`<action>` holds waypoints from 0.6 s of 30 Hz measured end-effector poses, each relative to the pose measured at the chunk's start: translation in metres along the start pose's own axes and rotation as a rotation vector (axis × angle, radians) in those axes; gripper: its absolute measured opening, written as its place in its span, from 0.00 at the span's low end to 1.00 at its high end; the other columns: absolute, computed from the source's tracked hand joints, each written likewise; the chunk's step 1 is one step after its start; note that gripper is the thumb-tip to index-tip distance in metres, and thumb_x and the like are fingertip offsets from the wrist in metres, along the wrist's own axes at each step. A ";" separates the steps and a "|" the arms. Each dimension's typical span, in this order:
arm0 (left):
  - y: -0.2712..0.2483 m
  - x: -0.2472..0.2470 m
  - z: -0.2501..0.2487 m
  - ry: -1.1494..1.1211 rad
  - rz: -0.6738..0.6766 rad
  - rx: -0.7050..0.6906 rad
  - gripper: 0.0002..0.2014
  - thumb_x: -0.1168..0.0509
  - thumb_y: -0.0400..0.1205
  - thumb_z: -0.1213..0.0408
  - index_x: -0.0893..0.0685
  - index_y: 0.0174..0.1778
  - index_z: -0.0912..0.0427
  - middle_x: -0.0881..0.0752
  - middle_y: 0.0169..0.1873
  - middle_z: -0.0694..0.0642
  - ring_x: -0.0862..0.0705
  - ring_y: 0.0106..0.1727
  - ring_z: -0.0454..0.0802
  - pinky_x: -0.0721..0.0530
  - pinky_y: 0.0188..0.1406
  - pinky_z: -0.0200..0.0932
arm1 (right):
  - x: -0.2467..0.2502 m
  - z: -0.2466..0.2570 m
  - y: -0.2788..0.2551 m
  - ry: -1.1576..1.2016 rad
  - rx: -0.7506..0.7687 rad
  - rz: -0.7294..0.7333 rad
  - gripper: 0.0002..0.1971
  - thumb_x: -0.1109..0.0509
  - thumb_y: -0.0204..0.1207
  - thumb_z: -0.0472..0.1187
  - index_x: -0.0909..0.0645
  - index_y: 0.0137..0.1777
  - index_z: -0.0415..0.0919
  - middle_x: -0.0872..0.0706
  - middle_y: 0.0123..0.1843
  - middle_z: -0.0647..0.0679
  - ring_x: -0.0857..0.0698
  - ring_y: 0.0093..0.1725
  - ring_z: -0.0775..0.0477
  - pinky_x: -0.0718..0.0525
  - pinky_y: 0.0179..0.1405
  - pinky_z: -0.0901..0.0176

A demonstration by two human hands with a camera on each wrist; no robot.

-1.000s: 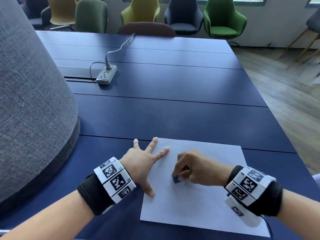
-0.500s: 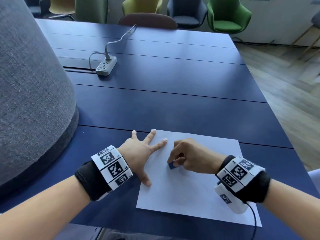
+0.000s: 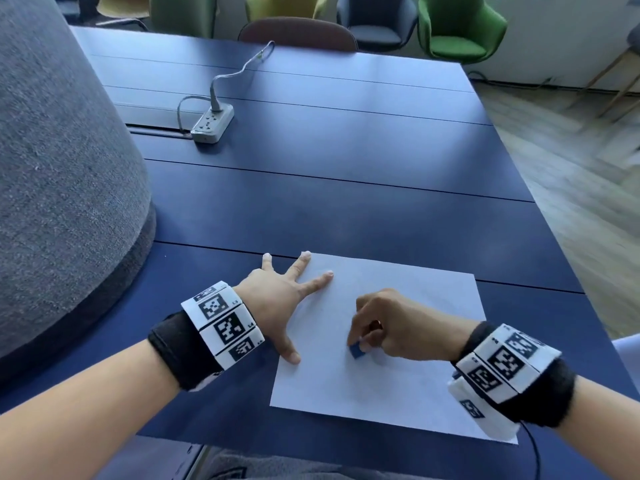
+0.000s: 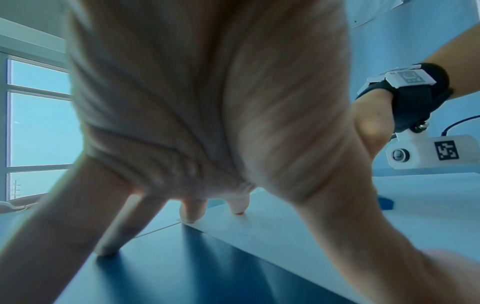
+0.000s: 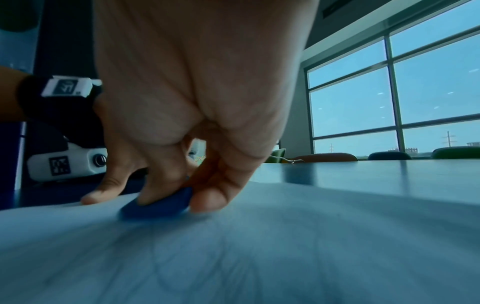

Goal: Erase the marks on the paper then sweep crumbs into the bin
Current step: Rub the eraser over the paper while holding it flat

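1. Since a second ago, the left hand point(image 3: 273, 303) has stayed spread flat on the left margin of the paper point(image 3: 408, 386), fingertips and thumb pressing; the right hand point(image 3: 391, 323) has kept its pinch on the blue eraser point(image 3: 356, 350), which has shifted little on the sheet.
2. The eraser lies on the paper's middle left (its long axis runs roughly left to right in the right wrist view), the thumb point(image 5: 166, 185) and a finger clamping its sides.
3. The sheet's left edge runs under the left hand's fingers; its near edge lies close to the table point(image 3: 346, 188) edge.
4. Bare blue tabletop stretches beyond the far edge to a power strip point(image 3: 212, 125); a grey fabric form point(image 3: 62, 174) crowds the left.
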State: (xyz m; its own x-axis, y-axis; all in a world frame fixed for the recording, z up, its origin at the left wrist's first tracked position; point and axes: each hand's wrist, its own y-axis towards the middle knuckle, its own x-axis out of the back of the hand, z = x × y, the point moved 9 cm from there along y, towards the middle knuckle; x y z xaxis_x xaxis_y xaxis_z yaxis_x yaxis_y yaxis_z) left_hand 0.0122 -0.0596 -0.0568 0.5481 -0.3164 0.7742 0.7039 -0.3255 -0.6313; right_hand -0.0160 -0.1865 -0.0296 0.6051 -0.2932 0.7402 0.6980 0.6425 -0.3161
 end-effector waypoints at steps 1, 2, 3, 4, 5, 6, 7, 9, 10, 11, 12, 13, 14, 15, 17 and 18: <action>0.000 0.000 0.000 0.001 0.001 0.000 0.68 0.21 0.61 0.36 0.71 0.79 0.30 0.73 0.82 0.47 0.59 0.81 0.80 0.24 0.68 0.60 | 0.003 0.001 0.002 0.015 -0.001 -0.043 0.14 0.29 0.71 0.28 0.09 0.48 0.46 0.16 0.44 0.49 0.19 0.41 0.56 0.22 0.40 0.69; 0.000 0.000 0.000 0.001 0.001 -0.001 0.68 0.21 0.61 0.36 0.71 0.79 0.30 0.73 0.82 0.46 0.59 0.81 0.79 0.24 0.67 0.60 | 0.004 0.002 0.001 0.027 -0.003 -0.070 0.13 0.29 0.72 0.28 0.10 0.49 0.46 0.17 0.44 0.49 0.19 0.41 0.55 0.24 0.39 0.72; 0.000 0.000 0.001 0.003 0.000 0.000 0.68 0.21 0.61 0.35 0.71 0.79 0.30 0.73 0.82 0.46 0.59 0.81 0.79 0.23 0.67 0.61 | 0.002 0.002 -0.001 0.031 0.000 -0.070 0.13 0.28 0.72 0.29 0.10 0.49 0.46 0.16 0.45 0.50 0.19 0.41 0.55 0.24 0.39 0.73; 0.000 0.000 0.001 0.001 -0.001 0.002 0.68 0.20 0.61 0.36 0.71 0.79 0.29 0.72 0.82 0.46 0.59 0.81 0.79 0.23 0.67 0.61 | -0.001 0.002 -0.004 0.025 0.002 -0.040 0.13 0.28 0.72 0.29 0.09 0.48 0.47 0.16 0.45 0.50 0.19 0.42 0.56 0.22 0.40 0.71; 0.000 0.000 0.001 -0.001 -0.001 0.005 0.68 0.20 0.61 0.36 0.71 0.79 0.29 0.72 0.82 0.46 0.59 0.81 0.79 0.22 0.67 0.61 | -0.005 0.002 -0.009 0.013 0.001 0.009 0.13 0.28 0.71 0.29 0.09 0.48 0.47 0.16 0.44 0.51 0.19 0.42 0.56 0.21 0.41 0.69; -0.001 -0.001 0.001 -0.002 0.001 0.008 0.68 0.20 0.61 0.36 0.71 0.79 0.29 0.72 0.82 0.46 0.58 0.82 0.79 0.22 0.67 0.61 | -0.009 0.002 -0.011 0.002 -0.002 0.052 0.14 0.28 0.71 0.28 0.09 0.48 0.47 0.16 0.44 0.50 0.19 0.42 0.56 0.20 0.41 0.67; -0.002 0.000 0.001 0.002 0.000 0.010 0.68 0.20 0.61 0.36 0.71 0.80 0.30 0.72 0.82 0.46 0.58 0.82 0.79 0.22 0.67 0.61 | -0.010 0.005 -0.011 -0.005 0.002 0.066 0.14 0.28 0.70 0.28 0.09 0.48 0.47 0.16 0.43 0.50 0.20 0.41 0.56 0.21 0.41 0.67; -0.002 0.000 0.000 0.012 -0.001 0.006 0.68 0.21 0.61 0.36 0.71 0.80 0.30 0.72 0.82 0.46 0.58 0.82 0.79 0.23 0.67 0.60 | -0.006 0.010 -0.005 -0.001 0.023 0.004 0.15 0.29 0.70 0.27 0.09 0.48 0.46 0.16 0.43 0.49 0.20 0.41 0.55 0.22 0.40 0.68; -0.001 0.000 0.000 0.013 -0.002 0.005 0.68 0.21 0.61 0.35 0.71 0.79 0.30 0.73 0.82 0.46 0.58 0.82 0.79 0.23 0.67 0.60 | -0.004 0.012 -0.003 0.008 0.029 -0.031 0.15 0.29 0.70 0.27 0.09 0.48 0.46 0.17 0.43 0.49 0.20 0.41 0.53 0.23 0.40 0.68; -0.001 0.000 0.001 0.013 -0.003 0.005 0.68 0.21 0.61 0.35 0.71 0.79 0.30 0.73 0.82 0.46 0.58 0.82 0.78 0.24 0.68 0.60 | -0.004 0.014 -0.002 0.014 0.035 -0.041 0.15 0.29 0.70 0.27 0.09 0.49 0.45 0.17 0.43 0.50 0.19 0.41 0.53 0.23 0.40 0.68; 0.000 0.000 0.001 0.012 -0.005 0.005 0.68 0.21 0.61 0.35 0.71 0.79 0.30 0.73 0.82 0.46 0.58 0.82 0.78 0.24 0.68 0.60 | -0.006 0.014 -0.004 0.014 0.042 -0.017 0.15 0.29 0.70 0.26 0.09 0.49 0.45 0.18 0.43 0.51 0.20 0.41 0.53 0.22 0.40 0.67; 0.000 0.000 0.001 0.013 -0.005 0.006 0.68 0.21 0.61 0.35 0.71 0.79 0.30 0.72 0.82 0.46 0.58 0.82 0.78 0.24 0.69 0.59 | -0.010 0.015 -0.007 0.007 0.047 0.036 0.16 0.30 0.70 0.26 0.09 0.49 0.45 0.19 0.42 0.51 0.20 0.41 0.55 0.22 0.39 0.68; -0.001 0.000 0.001 0.014 -0.007 0.009 0.68 0.21 0.61 0.35 0.71 0.79 0.30 0.72 0.82 0.46 0.58 0.82 0.78 0.25 0.69 0.59 | -0.014 0.015 -0.009 -0.005 0.044 0.097 0.16 0.30 0.70 0.25 0.09 0.49 0.45 0.19 0.42 0.51 0.21 0.40 0.56 0.22 0.39 0.69; -0.001 0.000 0.001 0.016 -0.006 0.011 0.68 0.21 0.61 0.35 0.71 0.79 0.30 0.72 0.82 0.46 0.58 0.82 0.78 0.25 0.69 0.58 | -0.017 0.015 -0.011 -0.017 0.037 0.137 0.17 0.31 0.69 0.25 0.09 0.49 0.45 0.19 0.42 0.51 0.21 0.39 0.57 0.21 0.38 0.68; -0.001 0.000 0.001 0.018 -0.003 0.008 0.68 0.21 0.61 0.35 0.71 0.79 0.30 0.72 0.82 0.46 0.58 0.82 0.78 0.26 0.70 0.59 | -0.013 0.016 -0.005 -0.022 0.042 0.094 0.17 0.30 0.69 0.25 0.09 0.48 0.46 0.18 0.43 0.50 0.19 0.40 0.55 0.19 0.40 0.64; -0.002 0.000 0.002 0.016 0.002 0.009 0.68 0.21 0.61 0.35 0.72 0.79 0.30 0.72 0.83 0.46 0.58 0.82 0.77 0.27 0.71 0.59 | -0.009 0.017 -0.001 -0.011 0.053 0.029 0.16 0.30 0.69 0.25 0.09 0.48 0.46 0.17 0.43 0.50 0.19 0.41 0.54 0.19 0.41 0.64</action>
State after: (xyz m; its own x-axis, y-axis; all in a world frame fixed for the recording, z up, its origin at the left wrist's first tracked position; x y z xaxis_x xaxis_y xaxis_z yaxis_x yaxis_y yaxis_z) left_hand 0.0117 -0.0576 -0.0554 0.5421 -0.3314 0.7722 0.7069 -0.3171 -0.6323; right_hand -0.0283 -0.1723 -0.0260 0.6206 -0.2663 0.7375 0.6588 0.6871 -0.3063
